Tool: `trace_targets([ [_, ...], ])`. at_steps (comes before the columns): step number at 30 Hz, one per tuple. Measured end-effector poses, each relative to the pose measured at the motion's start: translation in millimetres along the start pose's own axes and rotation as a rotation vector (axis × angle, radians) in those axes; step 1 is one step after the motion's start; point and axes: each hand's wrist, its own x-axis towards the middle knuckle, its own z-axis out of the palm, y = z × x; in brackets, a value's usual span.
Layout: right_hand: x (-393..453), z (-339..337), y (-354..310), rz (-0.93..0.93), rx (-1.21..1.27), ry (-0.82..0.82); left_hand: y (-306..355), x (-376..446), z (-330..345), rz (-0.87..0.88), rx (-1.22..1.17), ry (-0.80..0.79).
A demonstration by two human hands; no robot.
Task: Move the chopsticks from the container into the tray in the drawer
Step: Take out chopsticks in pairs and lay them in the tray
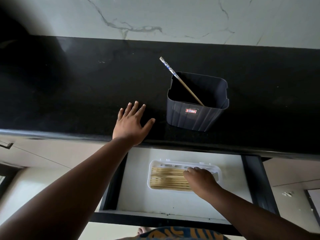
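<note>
The left hand [131, 123] was laid flat with spread fingers on the tabletop [69, 87]. The right hand [199, 177] was rested on chopsticks [166, 178] inside the tray [150, 170] in the drawer [173, 200]; its grip could not be told. One chopstick [180, 80] was left leaning in the container [195, 116].

A home kitchen. A black stone countertop [69, 87] runs under a white marble-veined wall [173, 16] at twelve o'clock. At six o'clock, an open drawer [173, 201] holds a tray [152, 170] of chopsticks [166, 178].
</note>
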Motion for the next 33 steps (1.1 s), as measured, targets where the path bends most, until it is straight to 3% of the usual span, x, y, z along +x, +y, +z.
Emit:
trace_targets([
  [7,-1,1,3,0.014,0.049,0.024,0,0,0,0.000,-0.012,0.003],
  [11,-9,-3,9,0.019,0.213,-0.063,0,1,-2,-0.001,-0.017,-0.002],
  [16,-20,-20,14,0.157,0.485,-0.071,0,0,-3,0.007,-0.014,-0.013],
  [21,-27,-103,16,0.181,0.719,-0.089,1,0,-5,0.026,0.040,-0.082],
  [25,-42,-202,10,0.005,1.080,-0.115,3,0,-7,0.034,0.073,-0.138],
  [27,-44,-248,8,-0.071,1.187,0.003,3,1,-8,0.030,0.080,-0.149],
  [29,-36,-283,11,-0.036,1.204,0.247,3,0,-9,0.029,0.085,-0.150],
  [31,-19,-305,16,0.076,1.073,0.504,3,0,-8,0.030,0.083,-0.145],
  [33,3,-313,22,0.191,0.819,0.615,2,0,-7,0.026,0.084,-0.140],
])
